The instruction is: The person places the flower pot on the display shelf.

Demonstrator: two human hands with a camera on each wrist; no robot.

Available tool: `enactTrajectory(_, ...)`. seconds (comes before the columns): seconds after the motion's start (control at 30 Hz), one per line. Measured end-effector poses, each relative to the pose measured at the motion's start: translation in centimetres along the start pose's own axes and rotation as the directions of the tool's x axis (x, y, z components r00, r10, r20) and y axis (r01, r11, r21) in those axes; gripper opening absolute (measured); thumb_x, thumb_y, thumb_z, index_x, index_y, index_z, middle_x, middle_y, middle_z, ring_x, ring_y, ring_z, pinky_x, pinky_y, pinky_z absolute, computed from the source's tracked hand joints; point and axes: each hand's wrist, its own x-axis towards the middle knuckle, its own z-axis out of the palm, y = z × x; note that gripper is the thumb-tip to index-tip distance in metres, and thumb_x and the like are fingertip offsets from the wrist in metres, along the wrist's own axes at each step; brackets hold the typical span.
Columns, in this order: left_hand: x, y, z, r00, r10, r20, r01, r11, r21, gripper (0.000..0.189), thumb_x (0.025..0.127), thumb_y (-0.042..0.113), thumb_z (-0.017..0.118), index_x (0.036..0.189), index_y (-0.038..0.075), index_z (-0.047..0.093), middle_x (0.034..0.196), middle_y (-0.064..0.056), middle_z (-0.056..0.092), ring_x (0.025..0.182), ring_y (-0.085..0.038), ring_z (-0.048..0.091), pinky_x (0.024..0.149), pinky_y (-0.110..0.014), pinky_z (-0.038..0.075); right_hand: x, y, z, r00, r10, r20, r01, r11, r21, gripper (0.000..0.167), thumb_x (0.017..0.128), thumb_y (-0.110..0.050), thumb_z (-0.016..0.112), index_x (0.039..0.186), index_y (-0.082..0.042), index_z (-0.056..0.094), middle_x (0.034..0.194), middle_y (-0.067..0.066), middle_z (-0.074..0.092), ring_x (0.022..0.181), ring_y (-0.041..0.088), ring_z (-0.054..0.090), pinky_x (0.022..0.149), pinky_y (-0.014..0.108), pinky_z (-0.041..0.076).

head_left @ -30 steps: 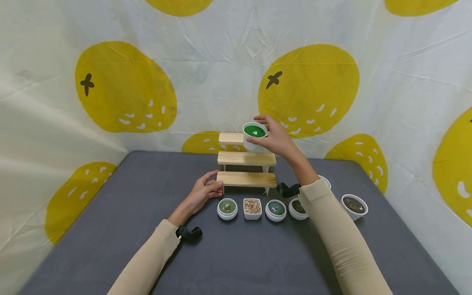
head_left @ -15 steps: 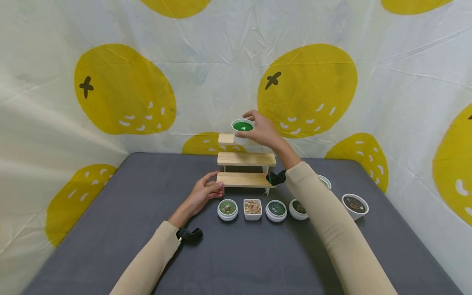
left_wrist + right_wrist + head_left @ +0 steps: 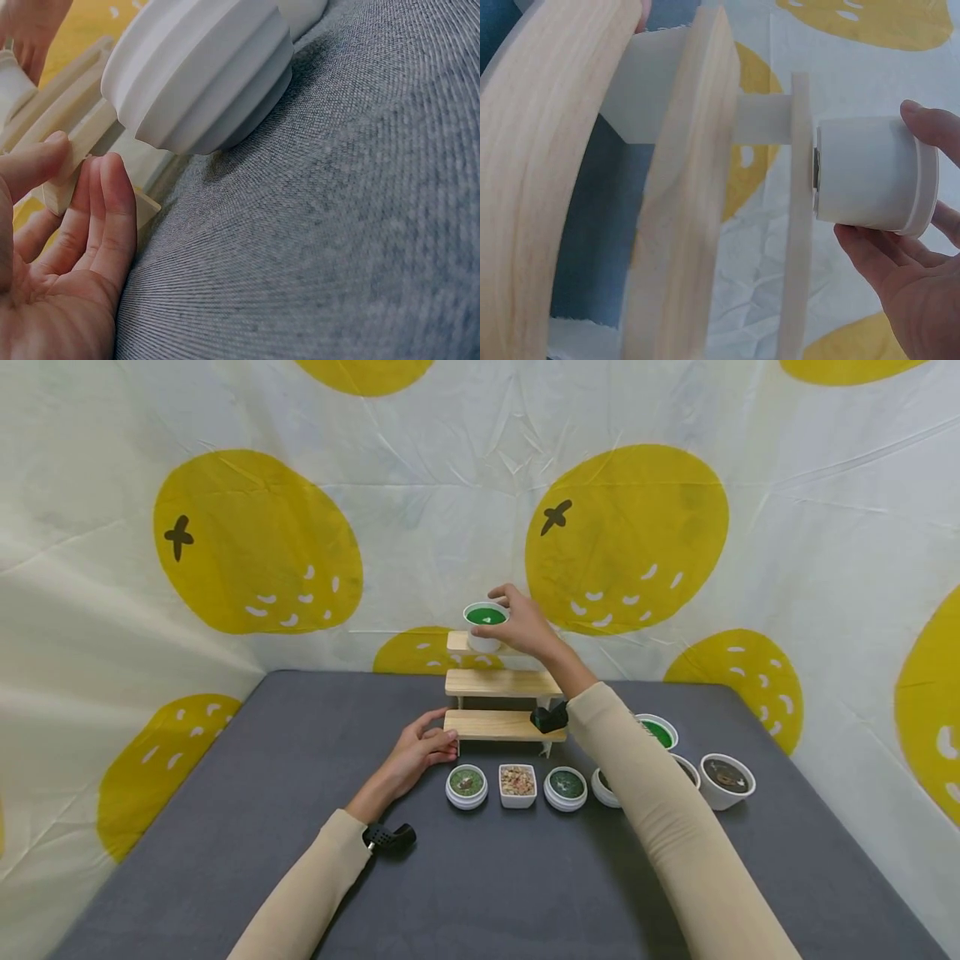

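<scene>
A three-step wooden display stand stands toward the back of the table. My right hand holds a white cup with a green top, upright at the left part of the top step. The right wrist view shows the thumb and fingers around the rim end of the cup; its base is at the top plank, touching or nearly so. At the left end of the lowest step, my left hand pinches the plank's edge. In the left wrist view the thumb lies above the plank, fingers below.
Before the stand are a round white pot, a square dish of chips and another round pot. A further pot is partly behind my right sleeve. White cups stand at right. A patterned cloth hangs behind.
My right hand has carried the green-topped cup left along the top step, and the cup now sits lower against it. The left hand keeps its grip on the stand.
</scene>
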Motion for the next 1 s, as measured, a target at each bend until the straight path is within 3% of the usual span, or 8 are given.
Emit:
enactTrajectory(0.67, 0.3, 0.1, 0.4, 1.0, -0.006, -0.006, 0.006, 1.0, 0.002, 0.062, 0.103, 0.012, 0.064, 0.158, 0.013, 0.035, 0.091, -0.004, 0.069, 0.084, -0.016, 0.069, 0.078, -0.028, 0.062, 1.3, 0.4, 1.2, 1.0, -0.005, 0.013, 0.005, 1.0, 0.029, 0.072, 0.094, -0.034, 0.077, 0.151, -0.01, 0.04, 0.154, 0.019, 0.047, 0.112, 0.03, 0.062, 0.09, 0.042, 0.056)
enactTrajectory(1.0, 0.7, 0.4, 0.7, 0.999, -0.018, -0.029, 0.018, 1.0, -0.008, 0.061, 0.103, 0.011, 0.065, 0.157, 0.014, 0.036, 0.092, -0.005, 0.069, 0.084, -0.017, 0.069, 0.078, -0.029, 0.062, 2.1, 0.7, 1.0, 1.0, 0.01, 0.02, -0.011, 0.999, 0.033, 0.072, 0.095, -0.034, 0.077, 0.151, -0.012, 0.039, 0.14, 0.016, 0.056, 0.107, 0.028, 0.062, 0.089, 0.04, 0.055)
